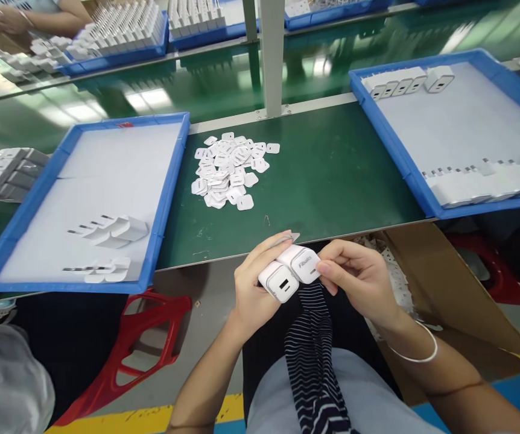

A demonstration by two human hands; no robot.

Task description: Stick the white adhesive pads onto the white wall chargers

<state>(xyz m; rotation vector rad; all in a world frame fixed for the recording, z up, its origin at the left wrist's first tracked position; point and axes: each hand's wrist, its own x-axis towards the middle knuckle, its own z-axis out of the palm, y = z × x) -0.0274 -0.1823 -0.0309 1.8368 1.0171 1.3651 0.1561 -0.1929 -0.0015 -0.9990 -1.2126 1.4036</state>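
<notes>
My left hand (255,289) is closed around two white plug chargers, held side by side with their end faces towards me. The nearer charger (279,282) shows two dark port slots. On the other charger's end sits a white end plate (305,265) with grey lettering and one small slot. My right hand (355,274) pinches the right edge of that plate between thumb and fingers. A thin pale piece (292,237) pokes out at my left fingertips; its kind is unclear. On the green bench (332,175) lies a loose pile of similar white plates (228,166).
A blue-rimmed tray (176,175) with several chargers is at left; another blue tray (391,144) with charger rows is at right. A metal post (272,60) rises behind the pile. Below are a cardboard box (450,283) and red stool (164,325). A co-worker's arm (56,21) shows upper left.
</notes>
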